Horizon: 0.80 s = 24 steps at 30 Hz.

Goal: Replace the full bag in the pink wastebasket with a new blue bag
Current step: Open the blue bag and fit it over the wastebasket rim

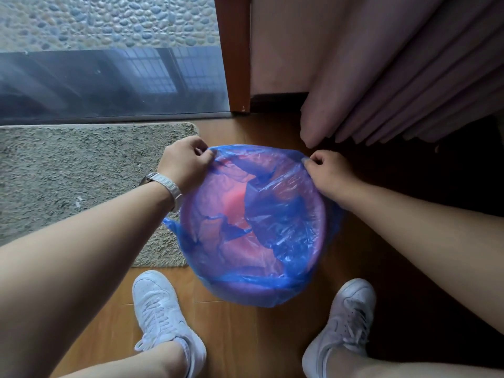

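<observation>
While our left hand (188,162) pinches the far-left edge of the blue bag (275,214) between thumb and curled fingers, our right hand (331,173) pinches the far-right edge the same way, and the film is drawn taut between the two grips. The bag already lines the pink wastebasket (237,203), whose pink floor shows through the gap in the plastic; the near rim is wrapped in a folded blue cuff, and a loose flap hangs out at the left side. The basket stands on the wooden floor (245,336) between our two white shoes (161,304), with the shaggy mat (81,170) to the left and the pink curtain (395,91) hanging just behind.

We judge the far rim to be the last part to cover. The film looks thin, so pulling hard over that edge could tear it at our fingertips. Stretching the back could also drag the near cuff off the rim and drop the bag inside. The light basket may tip toward us if we pull upward rather than outward.
</observation>
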Each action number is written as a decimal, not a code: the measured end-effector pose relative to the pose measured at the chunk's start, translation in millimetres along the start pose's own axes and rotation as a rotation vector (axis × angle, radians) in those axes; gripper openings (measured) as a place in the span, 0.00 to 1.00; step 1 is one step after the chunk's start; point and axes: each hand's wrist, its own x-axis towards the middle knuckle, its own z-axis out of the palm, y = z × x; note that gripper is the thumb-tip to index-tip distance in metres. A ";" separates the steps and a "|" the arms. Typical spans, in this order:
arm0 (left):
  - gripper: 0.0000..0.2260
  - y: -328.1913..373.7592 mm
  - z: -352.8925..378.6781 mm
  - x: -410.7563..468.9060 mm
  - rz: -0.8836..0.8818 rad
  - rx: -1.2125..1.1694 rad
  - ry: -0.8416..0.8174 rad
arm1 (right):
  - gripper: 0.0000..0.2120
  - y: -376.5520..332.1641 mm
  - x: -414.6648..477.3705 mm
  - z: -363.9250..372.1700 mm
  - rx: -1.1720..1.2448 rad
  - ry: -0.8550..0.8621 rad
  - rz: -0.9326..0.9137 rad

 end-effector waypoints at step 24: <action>0.18 -4.8 2.2 -44.5 0.173 0.150 -0.232 | 0.08 8.3 -63.0 -8.9 -0.328 -0.221 -0.041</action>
